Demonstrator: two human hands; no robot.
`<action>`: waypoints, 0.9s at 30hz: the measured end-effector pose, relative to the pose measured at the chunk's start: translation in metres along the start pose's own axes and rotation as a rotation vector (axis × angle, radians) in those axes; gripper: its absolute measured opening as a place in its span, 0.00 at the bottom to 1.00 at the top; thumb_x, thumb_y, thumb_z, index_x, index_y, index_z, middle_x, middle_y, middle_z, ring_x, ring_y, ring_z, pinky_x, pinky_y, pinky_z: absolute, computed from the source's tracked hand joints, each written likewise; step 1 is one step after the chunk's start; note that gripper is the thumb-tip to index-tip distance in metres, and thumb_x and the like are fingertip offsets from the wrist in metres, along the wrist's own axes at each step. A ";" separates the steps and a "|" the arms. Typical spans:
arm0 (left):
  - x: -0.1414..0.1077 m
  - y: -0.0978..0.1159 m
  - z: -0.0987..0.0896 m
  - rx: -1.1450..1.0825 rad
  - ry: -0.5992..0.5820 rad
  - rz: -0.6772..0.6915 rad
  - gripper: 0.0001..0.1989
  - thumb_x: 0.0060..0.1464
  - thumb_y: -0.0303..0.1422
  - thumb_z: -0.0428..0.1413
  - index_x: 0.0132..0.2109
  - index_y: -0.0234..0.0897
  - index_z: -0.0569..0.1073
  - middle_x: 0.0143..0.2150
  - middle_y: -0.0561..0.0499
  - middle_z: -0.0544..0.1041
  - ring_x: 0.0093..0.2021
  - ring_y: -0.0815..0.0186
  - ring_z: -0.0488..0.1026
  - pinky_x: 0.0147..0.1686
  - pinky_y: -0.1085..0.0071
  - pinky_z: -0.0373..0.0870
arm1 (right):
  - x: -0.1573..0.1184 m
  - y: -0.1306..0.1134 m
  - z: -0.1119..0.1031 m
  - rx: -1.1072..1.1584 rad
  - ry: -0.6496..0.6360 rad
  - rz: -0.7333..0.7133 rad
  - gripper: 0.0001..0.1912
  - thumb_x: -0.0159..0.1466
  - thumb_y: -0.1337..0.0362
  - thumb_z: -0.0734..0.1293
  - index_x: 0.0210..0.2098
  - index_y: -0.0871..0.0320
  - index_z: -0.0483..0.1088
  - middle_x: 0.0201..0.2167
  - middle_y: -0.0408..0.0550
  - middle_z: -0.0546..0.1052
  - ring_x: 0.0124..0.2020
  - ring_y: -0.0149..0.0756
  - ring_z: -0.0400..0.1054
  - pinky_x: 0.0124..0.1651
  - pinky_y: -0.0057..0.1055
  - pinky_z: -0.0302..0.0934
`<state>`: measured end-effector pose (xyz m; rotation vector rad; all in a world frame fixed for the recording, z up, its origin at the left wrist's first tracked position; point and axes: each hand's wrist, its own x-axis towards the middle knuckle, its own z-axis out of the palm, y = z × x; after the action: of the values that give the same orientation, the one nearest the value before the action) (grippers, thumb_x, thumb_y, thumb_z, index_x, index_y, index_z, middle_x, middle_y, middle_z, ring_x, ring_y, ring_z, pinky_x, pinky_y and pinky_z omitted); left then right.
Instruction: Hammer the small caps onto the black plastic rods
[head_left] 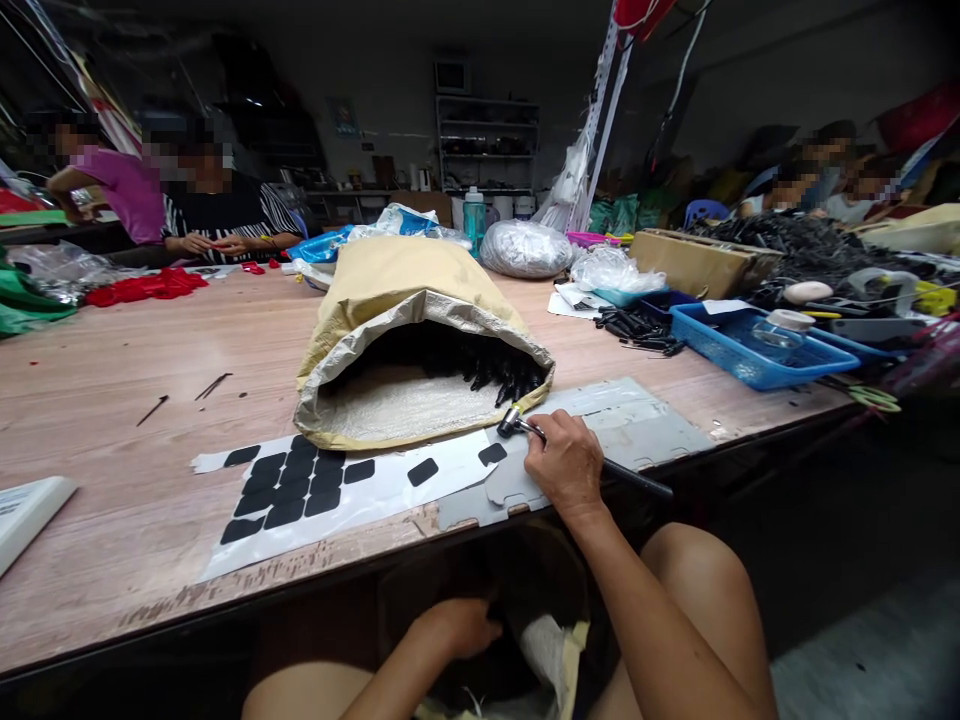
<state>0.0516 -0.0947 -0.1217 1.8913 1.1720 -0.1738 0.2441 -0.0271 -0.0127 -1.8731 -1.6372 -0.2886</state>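
My right hand [568, 460] is closed around a small hammer [637, 479] at the table's front edge. The hammer's metal head points left and its black handle sticks out to the right. Below the table, my left hand [459, 625] reaches into an open sack [551, 650] between my knees; its fingertips are lost in shadow. On the table a tan woven sack [427, 262] lies with its mouth towards me, dark black pieces inside. In front of it lies a white sheet [390, 495] with several black rounded-square stickers [289, 485]. Under the hammer is a grey flat board [630, 420].
Blue trays [750, 350] and black parts [637, 328] stand to the right, near a cardboard box [690, 262]. A teal bottle [474, 220] is behind the sack. Red pieces [146, 288] lie at left, before a person in a striped top [225, 215]. A white object [30, 515] is at left.
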 end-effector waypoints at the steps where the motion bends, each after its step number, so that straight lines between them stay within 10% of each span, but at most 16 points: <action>1: -0.011 0.013 -0.014 0.008 -0.075 0.031 0.21 0.47 0.38 0.63 0.50 0.44 0.81 0.46 0.45 0.82 0.47 0.48 0.78 0.48 0.56 0.73 | 0.000 0.000 0.000 -0.003 0.001 -0.001 0.09 0.62 0.67 0.68 0.41 0.53 0.77 0.37 0.47 0.76 0.42 0.41 0.64 0.43 0.35 0.51; 5: -0.040 0.068 -0.099 -0.157 -0.443 0.297 0.24 0.54 0.49 0.59 0.53 0.43 0.78 0.33 0.51 0.80 0.27 0.65 0.75 0.28 0.71 0.71 | 0.000 -0.001 0.001 -0.018 -0.007 -0.006 0.10 0.62 0.67 0.67 0.42 0.54 0.76 0.38 0.48 0.75 0.42 0.41 0.64 0.43 0.35 0.50; 8: -0.021 0.093 -0.167 -0.291 -0.009 0.429 0.21 0.58 0.46 0.56 0.49 0.36 0.79 0.34 0.49 0.80 0.32 0.65 0.76 0.32 0.73 0.72 | 0.000 -0.001 0.000 -0.025 -0.015 -0.008 0.09 0.62 0.67 0.67 0.42 0.54 0.76 0.38 0.48 0.75 0.42 0.41 0.63 0.43 0.35 0.50; 10: 0.010 0.099 -0.202 -0.115 0.535 0.301 0.17 0.60 0.42 0.54 0.46 0.36 0.80 0.39 0.47 0.82 0.37 0.64 0.77 0.37 0.72 0.73 | 0.001 -0.002 0.000 -0.023 -0.018 -0.003 0.09 0.61 0.67 0.67 0.41 0.54 0.76 0.37 0.48 0.74 0.42 0.41 0.63 0.43 0.35 0.50; 12: 0.045 0.099 -0.224 0.056 0.821 0.118 0.14 0.57 0.36 0.56 0.47 0.36 0.80 0.43 0.45 0.82 0.43 0.60 0.77 0.45 0.69 0.72 | 0.001 -0.001 0.000 -0.012 -0.019 0.000 0.09 0.61 0.67 0.67 0.41 0.54 0.76 0.37 0.47 0.74 0.42 0.40 0.63 0.43 0.35 0.50; 19: 0.102 0.094 -0.234 0.198 0.877 -0.109 0.14 0.51 0.37 0.59 0.42 0.34 0.80 0.47 0.37 0.81 0.48 0.49 0.77 0.42 0.65 0.71 | 0.004 0.001 0.001 0.007 -0.049 0.006 0.10 0.61 0.67 0.67 0.42 0.53 0.76 0.38 0.47 0.75 0.42 0.40 0.63 0.43 0.34 0.51; 27: 0.024 0.067 -0.217 0.223 0.802 0.009 0.11 0.54 0.40 0.58 0.40 0.40 0.80 0.39 0.48 0.81 0.41 0.58 0.76 0.35 0.69 0.64 | 0.003 0.000 0.000 0.006 -0.027 0.000 0.09 0.61 0.67 0.67 0.41 0.53 0.76 0.38 0.47 0.75 0.43 0.41 0.64 0.43 0.34 0.51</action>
<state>0.0502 0.0694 0.0376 2.2389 1.7138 0.5303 0.2446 -0.0252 -0.0109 -1.8795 -1.6547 -0.2587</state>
